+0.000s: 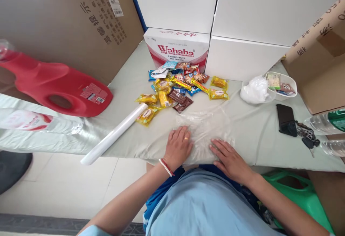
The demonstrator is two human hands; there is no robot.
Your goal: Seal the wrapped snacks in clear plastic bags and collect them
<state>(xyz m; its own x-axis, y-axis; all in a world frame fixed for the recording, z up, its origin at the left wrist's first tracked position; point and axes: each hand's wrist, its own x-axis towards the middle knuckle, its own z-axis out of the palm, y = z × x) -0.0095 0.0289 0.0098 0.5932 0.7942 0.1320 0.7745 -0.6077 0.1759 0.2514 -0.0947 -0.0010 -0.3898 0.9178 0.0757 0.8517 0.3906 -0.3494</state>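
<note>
A thin clear plastic bag [203,130] lies flattened on the cloth-covered table in front of me. My left hand [178,144], with a ring and a bead bracelet, rests on its left edge, fingers extended. On the right edge, my right hand [229,157] lies flat with fingers spread. Just beyond the bag is a pile of wrapped snacks [176,76]: yellow packets, brown and blue ones. Two dark brown packets [180,99] lie at its near side. To the left, a white roll [114,135] lies diagonally, its far end against a yellow packet [147,116].
Left stand a red jug [59,85] and a water bottle [40,120]. A Wahaha carton [178,49] and white boxes close off the back. At right are a white bundle [254,90], a snack tub [292,81], a phone [286,119], keys [307,131] and bottles.
</note>
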